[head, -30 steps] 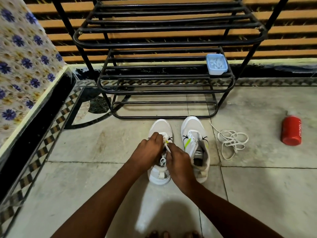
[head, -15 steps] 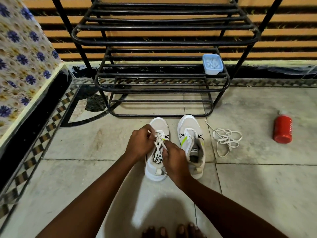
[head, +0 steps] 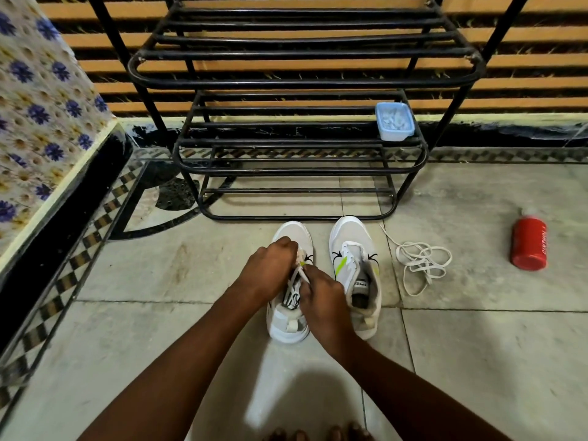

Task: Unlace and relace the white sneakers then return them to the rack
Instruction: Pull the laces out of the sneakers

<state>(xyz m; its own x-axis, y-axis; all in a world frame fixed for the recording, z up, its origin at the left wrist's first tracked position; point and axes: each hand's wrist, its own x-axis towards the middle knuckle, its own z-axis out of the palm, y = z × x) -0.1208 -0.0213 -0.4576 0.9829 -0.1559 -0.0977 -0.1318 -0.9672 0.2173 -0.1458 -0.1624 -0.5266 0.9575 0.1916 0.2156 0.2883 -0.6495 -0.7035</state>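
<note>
Two white sneakers stand side by side on the tiled floor in front of the black metal rack (head: 299, 173). My left hand (head: 270, 268) and my right hand (head: 321, 300) are both over the left sneaker (head: 288, 327), pinching its white lace (head: 297, 276) near the tongue. The right sneaker (head: 354, 268) has no lace in it and its tongue is open. A loose white lace (head: 421, 262) lies in a tangle on the floor just right of that shoe.
A light blue plastic box (head: 394, 120) sits on the rack's middle shelf at the right. A red bottle (head: 529, 243) lies on the floor far right. A flower-patterned covered ledge (head: 41, 122) borders the left side. My toes (head: 318, 434) show at the bottom edge.
Both hands have stayed on the left sneaker's lace, working it near the tongue. The view has shifted slightly; the shoes, loose lace and bottle have not moved.
</note>
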